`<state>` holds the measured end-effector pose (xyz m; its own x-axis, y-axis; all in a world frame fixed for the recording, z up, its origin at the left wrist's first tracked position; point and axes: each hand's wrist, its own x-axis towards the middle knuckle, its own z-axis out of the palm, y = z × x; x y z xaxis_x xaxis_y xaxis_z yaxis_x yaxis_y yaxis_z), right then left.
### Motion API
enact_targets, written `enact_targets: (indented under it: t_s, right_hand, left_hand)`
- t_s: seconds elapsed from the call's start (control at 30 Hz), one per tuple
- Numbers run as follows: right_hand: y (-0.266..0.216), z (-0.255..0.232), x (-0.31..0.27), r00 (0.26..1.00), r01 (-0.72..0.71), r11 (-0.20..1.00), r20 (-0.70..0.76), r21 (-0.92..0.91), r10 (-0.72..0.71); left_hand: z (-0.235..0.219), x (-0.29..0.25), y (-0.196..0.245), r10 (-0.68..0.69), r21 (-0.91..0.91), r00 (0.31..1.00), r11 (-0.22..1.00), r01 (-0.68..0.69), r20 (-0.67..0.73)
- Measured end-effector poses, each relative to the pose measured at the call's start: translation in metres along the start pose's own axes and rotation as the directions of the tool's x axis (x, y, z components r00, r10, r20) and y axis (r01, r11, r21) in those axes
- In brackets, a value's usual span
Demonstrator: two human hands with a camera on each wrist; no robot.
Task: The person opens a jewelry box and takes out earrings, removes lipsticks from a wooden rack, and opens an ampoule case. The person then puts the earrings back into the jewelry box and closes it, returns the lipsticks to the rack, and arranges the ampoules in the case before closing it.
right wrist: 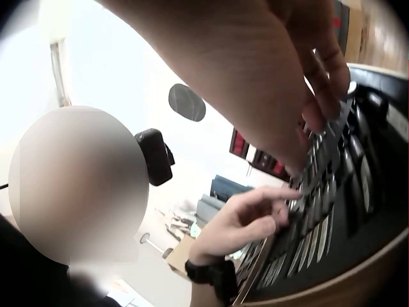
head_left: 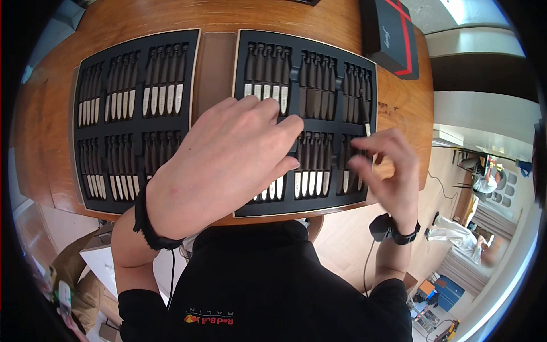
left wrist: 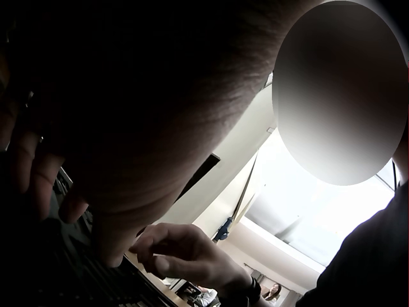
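Observation:
Two shallow dark trays, a left tray (head_left: 194,74) and a right tray (head_left: 373,102), hold rows of slender dark pieces with pale, flat, blade-like ends. My left hand (head_left: 228,148) reaches across to the right tray. In the right wrist view this left hand (right wrist: 239,224) has its index finger stretched to the rows, thumb apart. My right hand (head_left: 393,162) hovers at the right tray's right side, fingers loosely bent and blurred. Just beyond its fingertips, one dark piece (head_left: 365,111) with a pale end leans out of line. Nothing shows between the thumb and fingers of the right hand (left wrist: 192,256).
A black box with a red stripe (head_left: 390,37) stands at the table's back right corner. A brown strip (head_left: 215,74) lies between the trays on the wooden table (head_left: 45,137). Cables hang from both wrists. Other people (head_left: 464,236) are farther off at the right.

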<state>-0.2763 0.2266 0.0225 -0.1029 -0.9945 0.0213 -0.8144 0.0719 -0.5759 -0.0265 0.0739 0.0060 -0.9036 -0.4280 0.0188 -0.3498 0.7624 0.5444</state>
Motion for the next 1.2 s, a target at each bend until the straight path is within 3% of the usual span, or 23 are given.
enact_targets:
  t_s: [0.03,0.1,0.17,0.37,0.47,0.7,0.87,0.97,1.2]
  right_hand:
    - [0.005,-0.003,-0.001,1.000,-0.008,1.000,-0.004,-0.012,0.008]
    - [0.018,-0.008,0.005,0.975,-0.140,0.973,-0.197,-0.182,0.103]
    - [0.025,-0.008,0.013,0.973,-0.128,0.979,-0.211,-0.157,0.094]
    - [0.027,-0.006,0.037,0.981,-0.192,0.979,0.014,-0.066,0.193]
    - [0.022,-0.008,0.040,0.985,-0.157,0.985,0.056,-0.074,0.161]
    - [0.020,-0.003,0.040,0.987,-0.150,0.981,0.039,-0.126,0.156]
    - [0.000,0.000,0.008,0.979,-0.194,0.980,-0.067,-0.044,0.190]
    - [-0.010,0.003,-0.009,0.964,-0.256,0.965,-0.062,0.061,0.259]
    - [0.001,0.000,-0.024,0.946,-0.321,0.939,0.000,0.120,0.323]
  left_hand:
    - [0.000,0.001,0.001,-0.003,0.003,1.000,1.000,0.003,0.014]
    - [-0.001,0.002,0.003,-0.003,-0.005,1.000,1.000,0.004,0.023]
    - [-0.001,0.002,0.003,-0.011,0.001,0.999,1.000,0.011,0.039]
    - [-0.003,0.004,0.003,-0.046,-0.003,0.997,0.999,0.047,0.062]
    - [-0.002,0.002,0.002,-0.034,0.000,0.998,0.999,0.034,0.049]
    - [0.000,0.001,0.001,-0.007,-0.005,1.000,1.000,0.008,0.014]
    - [-0.001,0.002,0.002,-0.009,-0.013,1.000,1.000,0.009,0.016]
    - [-0.002,0.002,0.003,-0.009,-0.009,1.000,1.000,0.009,0.023]
    - [-0.001,0.003,0.003,-0.026,0.014,0.999,1.000,0.025,0.037]
